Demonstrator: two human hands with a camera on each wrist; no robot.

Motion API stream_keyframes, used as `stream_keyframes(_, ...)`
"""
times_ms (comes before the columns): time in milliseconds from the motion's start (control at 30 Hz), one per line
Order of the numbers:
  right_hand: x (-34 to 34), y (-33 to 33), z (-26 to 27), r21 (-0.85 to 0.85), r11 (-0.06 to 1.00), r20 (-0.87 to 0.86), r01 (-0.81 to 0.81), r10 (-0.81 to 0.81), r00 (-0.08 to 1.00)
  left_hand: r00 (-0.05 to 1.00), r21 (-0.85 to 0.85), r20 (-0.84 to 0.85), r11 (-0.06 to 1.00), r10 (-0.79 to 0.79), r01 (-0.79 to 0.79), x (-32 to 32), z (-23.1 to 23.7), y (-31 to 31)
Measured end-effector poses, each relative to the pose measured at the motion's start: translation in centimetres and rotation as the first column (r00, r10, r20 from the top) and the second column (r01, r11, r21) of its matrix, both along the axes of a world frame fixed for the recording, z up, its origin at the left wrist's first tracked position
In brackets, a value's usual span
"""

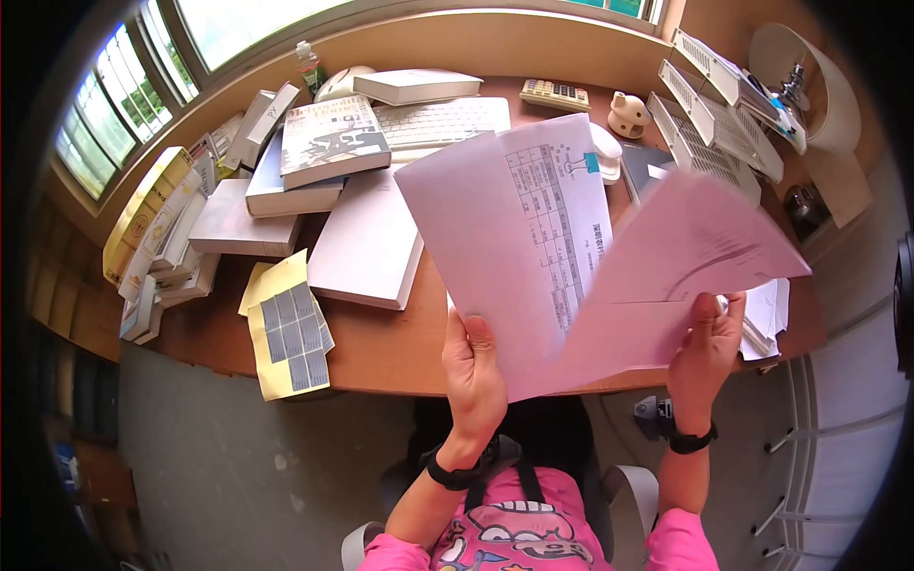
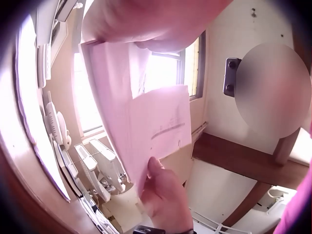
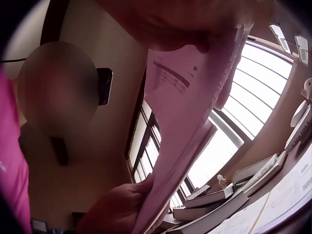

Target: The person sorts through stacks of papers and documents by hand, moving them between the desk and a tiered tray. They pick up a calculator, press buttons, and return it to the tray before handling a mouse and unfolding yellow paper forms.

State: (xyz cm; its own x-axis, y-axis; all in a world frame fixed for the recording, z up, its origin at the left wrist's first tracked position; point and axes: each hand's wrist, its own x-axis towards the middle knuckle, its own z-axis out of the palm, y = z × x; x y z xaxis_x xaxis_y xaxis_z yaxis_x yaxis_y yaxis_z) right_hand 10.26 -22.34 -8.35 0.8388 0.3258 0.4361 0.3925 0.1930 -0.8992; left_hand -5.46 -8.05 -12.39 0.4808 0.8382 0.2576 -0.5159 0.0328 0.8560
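A sheaf of paper sheets [image 1: 466, 228] is held up over the front of the desk, spread apart in a V. My left hand [image 1: 473, 381] grips its lower left edge, the thumb lying on the face of the paper. My right hand [image 1: 703, 357] pinches the right-hand sheets [image 1: 700, 238], which curl over at the top with faint print showing through. Between the two sides is a page with a printed table [image 1: 545, 219], and a teal binder clip [image 1: 592, 163] sits at its top. The left wrist view shows the right thumb [image 2: 155, 166] pressed against the paper.
Stacked books [image 1: 335, 138] and a yellow sheet with grey labels [image 1: 288, 328] lie at the left of the desk [image 1: 381, 366]. Behind the papers are a white keyboard [image 1: 438, 124] and a calculator [image 1: 554, 94]. White file racks [image 1: 719, 133] stand at the right, near loose papers [image 1: 764, 319].
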Motion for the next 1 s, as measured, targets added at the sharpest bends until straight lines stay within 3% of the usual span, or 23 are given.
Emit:
stream_keyframes(67, 0.1, -0.1, 0.9, 0.113, 0.993, -0.204, 0.024, 0.0, 0.979, 0.999, 0.049, -0.027, 0.998, 0.035, -0.034, -0.2, -0.2, 0.1)
stream_keyframes(133, 0.0, 0.4, 1.0, 0.175, 0.978, -0.227, 0.116, -0.074, 0.971, 0.999, 0.055, -0.052, 0.998, 0.017, -0.014, -0.4, -0.1, 0.1)
stream_keyframes(200, 0.1, -0.6, 0.7, 0.048, 0.995, -0.213, -0.091, 0.099, 0.972, 0.997, 0.064, -0.074, 0.998, -0.005, 0.01, -0.6, 0.3, -0.3)
stream_keyframes(233, 0.0, 0.2, 0.3, 0.001, 1.0, -0.19, -0.027, 0.027, 0.982, 0.991, 0.01, -0.115, 0.998, -0.064, 0.065, -0.8, 0.6, -0.7)
stream_keyframes(367, -0.8, 1.6, -0.5, -0.153, 0.976, -0.163, -0.156, 0.131, 0.978, 0.976, -0.07, -0.119, 0.982, -0.181, 0.174, -0.5, 0.1, -1.8)
stream_keyframes(533, -0.8, 2.5, -2.5, -0.338, 0.925, -0.134, -0.172, 0.134, 0.982, 0.946, -0.224, -0.233, 0.959, -0.227, 0.175, 0.5, -1.9, -2.6)
stream_keyframes(600, -1.1, 2.7, -2.8, -0.597, 0.786, -0.061, -0.159, 0.153, 0.986, 0.87, -0.202, -0.393, 0.951, -0.298, 0.234, 0.8, -3.0, -2.7)
stream_keyframes(667, -0.7, 2.3, -3.5, -0.634, 0.744, -0.071, -0.21, 0.214, 0.974, 0.867, -0.109, -0.454, 0.978, -0.207, 0.177, 0.7, -3.7, -3.0)
stream_keyframes(733, -0.6, 2.4, -3.3, -0.698, 0.715, 0.15, -0.046, 0.209, 0.966, 0.877, 0.104, -0.474, 0.985, -0.072, 0.137, 0.3, -2.0, -3.4)
stream_keyframes(767, -0.3, 2.3, -2.5, -0.668, 0.72, -0.108, -0.19, 0.158, 0.981, 0.904, 0.15, -0.424, 0.981, -0.05, 0.125, 0.2, -1.5, -3.5)
stream_keyframes(800, 0.1, 2.4, -2.7, -0.552, 0.793, -0.158, -0.257, 0.204, 0.966, 0.903, 0.147, -0.427, 0.982, -0.044, 0.118, 0.2, -1.2, -3.5)
stream_keyframes(867, 0.2, 2.2, -1.9, -0.232, 0.837, -0.318, -0.495, 0.416, 0.852, 0.935, 0.213, -0.337, 0.959, -0.11, 0.189, 0.1, -0.7, -3.3)
stream_keyframes(900, 0.5, 2.0, -1.6, -0.148, 0.79, -0.379, -0.595, 0.511, 0.772, 0.944, 0.294, -0.314, 0.935, -0.103, 0.199, 0.2, -0.9, -3.3)
stream_keyframes(933, 0.6, 1.9, -1.4, -0.15, 0.779, -0.383, -0.609, 0.522, 0.762, 0.945, 0.289, -0.315, 0.939, -0.088, 0.184, 0.5, -1.0, -3.3)
stream_keyframes(1000, 0.9, 1.3, -1.4, -0.103, 0.698, -0.364, -0.709, 0.636, 0.68, 0.981, 0.571, -0.193, 0.813, 0.0, 0.113, 1.6, -1.1, -3.1)
